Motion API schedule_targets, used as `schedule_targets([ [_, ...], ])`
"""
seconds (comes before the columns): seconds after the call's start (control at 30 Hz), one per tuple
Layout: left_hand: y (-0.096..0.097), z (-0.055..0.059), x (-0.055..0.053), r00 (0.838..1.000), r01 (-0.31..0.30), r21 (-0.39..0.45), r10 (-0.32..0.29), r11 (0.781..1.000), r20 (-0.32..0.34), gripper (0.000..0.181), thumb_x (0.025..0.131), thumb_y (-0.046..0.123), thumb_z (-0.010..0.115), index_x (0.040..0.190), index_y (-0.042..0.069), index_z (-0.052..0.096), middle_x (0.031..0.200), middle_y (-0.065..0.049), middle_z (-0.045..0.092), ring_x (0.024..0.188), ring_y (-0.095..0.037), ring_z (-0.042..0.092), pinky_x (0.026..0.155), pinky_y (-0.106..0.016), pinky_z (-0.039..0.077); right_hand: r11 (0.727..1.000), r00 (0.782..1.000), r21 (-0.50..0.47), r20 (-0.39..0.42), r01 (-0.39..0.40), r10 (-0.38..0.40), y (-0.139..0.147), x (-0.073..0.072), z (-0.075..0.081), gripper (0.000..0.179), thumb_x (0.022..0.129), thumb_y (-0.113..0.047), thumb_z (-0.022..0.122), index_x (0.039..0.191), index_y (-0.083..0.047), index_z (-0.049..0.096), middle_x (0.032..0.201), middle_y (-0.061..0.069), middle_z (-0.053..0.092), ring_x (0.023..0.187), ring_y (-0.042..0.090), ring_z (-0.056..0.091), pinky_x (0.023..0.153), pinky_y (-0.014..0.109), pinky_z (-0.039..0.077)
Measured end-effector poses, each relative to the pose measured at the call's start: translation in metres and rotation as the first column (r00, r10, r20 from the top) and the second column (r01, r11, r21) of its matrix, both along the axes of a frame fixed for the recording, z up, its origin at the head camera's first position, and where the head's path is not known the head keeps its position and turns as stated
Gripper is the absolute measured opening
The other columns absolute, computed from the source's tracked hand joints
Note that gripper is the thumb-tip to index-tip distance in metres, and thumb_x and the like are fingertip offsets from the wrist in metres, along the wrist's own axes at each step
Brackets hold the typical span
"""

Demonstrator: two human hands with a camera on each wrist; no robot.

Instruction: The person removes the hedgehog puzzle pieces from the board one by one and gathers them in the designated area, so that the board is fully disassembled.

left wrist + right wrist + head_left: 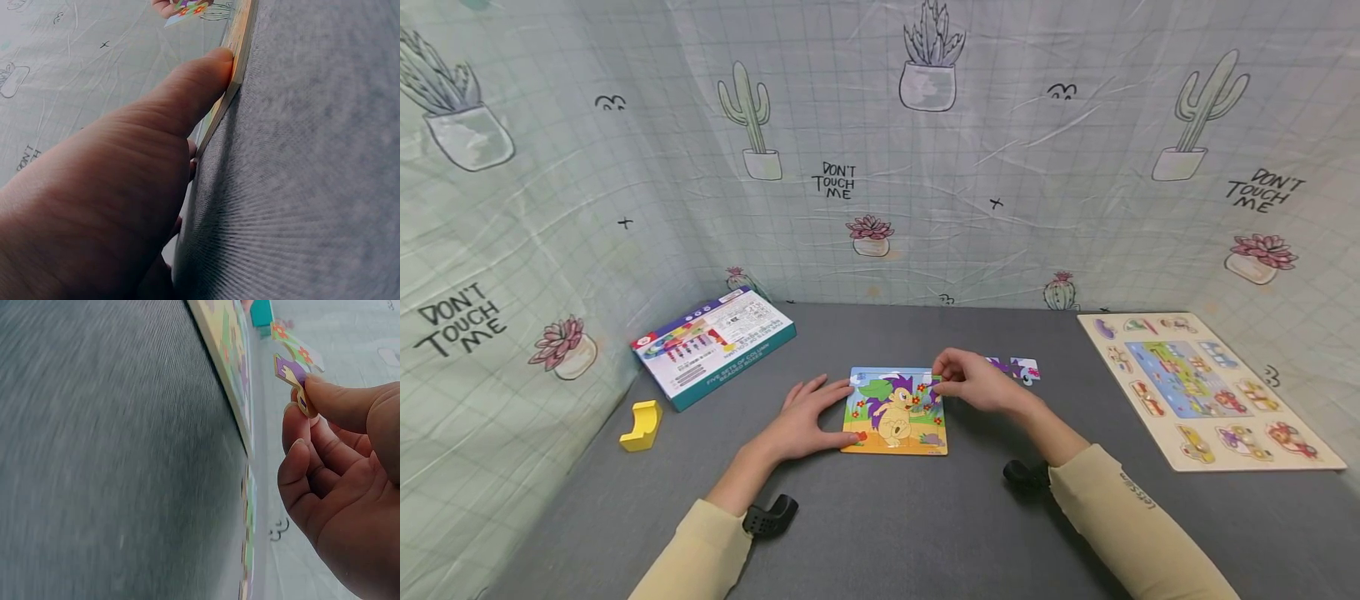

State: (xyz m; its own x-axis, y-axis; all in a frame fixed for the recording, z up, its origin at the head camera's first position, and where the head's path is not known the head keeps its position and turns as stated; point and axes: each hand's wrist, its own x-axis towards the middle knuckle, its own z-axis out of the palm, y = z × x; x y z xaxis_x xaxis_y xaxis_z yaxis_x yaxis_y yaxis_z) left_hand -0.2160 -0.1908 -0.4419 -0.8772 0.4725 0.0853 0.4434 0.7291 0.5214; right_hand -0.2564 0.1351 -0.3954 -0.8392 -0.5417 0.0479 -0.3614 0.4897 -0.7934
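A small jigsaw puzzle board (895, 417) with a purple-haired hedgehog picture lies flat on the grey table. My left hand (801, 423) rests at its left side, the thumb touching the near left corner and the other fingers extended along the side. Above the board's far right corner, my right hand (976, 382) pinches a jigsaw piece (289, 370) between thumb and fingers. That piece is purple and green with red flowers, and it is held off the board in the right wrist view. Loose jigsaw pieces (1025, 368) lie just beyond the right hand, partly hidden by it.
At the back left lies a box (715, 346) with a teal side, and a yellow curved block (642, 426) is near it. A wooden picture board (1210, 392) lies on the right. Printed cloth (880, 150) encloses the table (880, 533) at the back and sides.
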Motion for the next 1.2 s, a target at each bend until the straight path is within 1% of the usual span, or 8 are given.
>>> schedule_targets([
  [0.23, 0.000, 0.000, 0.000, 1.000, -0.002, -0.004, 0.002, 1.000, 0.006, 0.082, 0.084, 0.057, 0.076, 0.149, 0.013, 0.052, 0.156, -0.003, 0.044, 0.150, -0.036, 0.019, 0.117, -0.062, 0.005, 0.999, 0.999, 0.037, -0.026, 0.035, -0.034, 0.018, -0.003, -0.003, 0.012, 0.095, -0.003, 0.069, 0.103, -0.002, 0.060, 0.088, 0.004, 0.059, 0.080, 0.019, 0.053, 0.067, 0.030, 0.045],
  [0.33, 0.000, 0.000, 0.000, 1.000, -0.003, -0.006, 0.003, 1.000, 0.007, 0.082, 0.084, 0.057, 0.076, 0.149, 0.013, 0.052, 0.156, -0.003, 0.044, 0.150, -0.036, 0.020, 0.117, -0.062, 0.005, 0.998, 0.999, 0.050, -0.036, 0.037, -0.035, 0.025, -0.005, -0.006, 0.013, 0.095, -0.003, 0.069, 0.104, 0.000, 0.060, 0.088, 0.005, 0.059, 0.079, 0.020, 0.053, 0.067, 0.031, 0.044],
  [0.57, 0.000, 0.001, 0.001, 1.000, -0.006, -0.010, 0.006, 1.000, 0.002, 0.082, 0.084, 0.056, 0.076, 0.149, 0.013, 0.053, 0.156, -0.003, 0.044, 0.150, -0.036, 0.020, 0.117, -0.062, 0.005, 0.997, 0.999, 0.070, -0.023, 0.033, -0.031, 0.038, -0.008, -0.009, 0.015, 0.095, -0.002, 0.069, 0.105, 0.002, 0.059, 0.087, 0.005, 0.058, 0.079, 0.020, 0.051, 0.067, 0.031, 0.043],
  [0.73, 0.000, 0.001, 0.002, 1.000, -0.009, -0.010, 0.009, 1.000, 0.002, 0.082, 0.084, 0.056, 0.076, 0.149, 0.013, 0.053, 0.156, -0.003, 0.044, 0.150, -0.036, 0.020, 0.117, -0.062, 0.005, 0.997, 0.999, 0.074, -0.023, 0.034, -0.033, 0.042, -0.011, -0.012, 0.015, 0.094, -0.002, 0.070, 0.105, 0.002, 0.060, 0.088, 0.004, 0.060, 0.080, 0.020, 0.054, 0.069, 0.031, 0.044],
  [0.9, 0.000, 0.001, 0.002, 1.000, -0.005, -0.012, 0.006, 1.000, 0.004, 0.082, 0.084, 0.057, 0.076, 0.149, 0.013, 0.053, 0.156, -0.003, 0.044, 0.150, -0.036, 0.020, 0.117, -0.062, 0.005, 0.996, 0.999, 0.083, -0.028, 0.025, -0.022, 0.044, -0.012, -0.015, 0.013, 0.094, 0.000, 0.070, 0.103, 0.002, 0.060, 0.086, 0.004, 0.061, 0.078, 0.018, 0.054, 0.068, 0.031, 0.044],
  [1.2, 0.000, 0.001, 0.001, 1.000, -0.007, -0.015, 0.007, 1.000, 0.004, 0.081, 0.084, 0.057, 0.076, 0.149, 0.014, 0.053, 0.156, -0.003, 0.044, 0.150, -0.037, 0.020, 0.117, -0.062, 0.005, 0.984, 0.996, 0.175, -0.086, 0.044, -0.029, 0.044, -0.013, -0.019, 0.011, 0.094, -0.004, 0.071, 0.101, -0.002, 0.063, 0.086, 0.002, 0.061, 0.078, 0.016, 0.055, 0.071, 0.033, 0.046],
])
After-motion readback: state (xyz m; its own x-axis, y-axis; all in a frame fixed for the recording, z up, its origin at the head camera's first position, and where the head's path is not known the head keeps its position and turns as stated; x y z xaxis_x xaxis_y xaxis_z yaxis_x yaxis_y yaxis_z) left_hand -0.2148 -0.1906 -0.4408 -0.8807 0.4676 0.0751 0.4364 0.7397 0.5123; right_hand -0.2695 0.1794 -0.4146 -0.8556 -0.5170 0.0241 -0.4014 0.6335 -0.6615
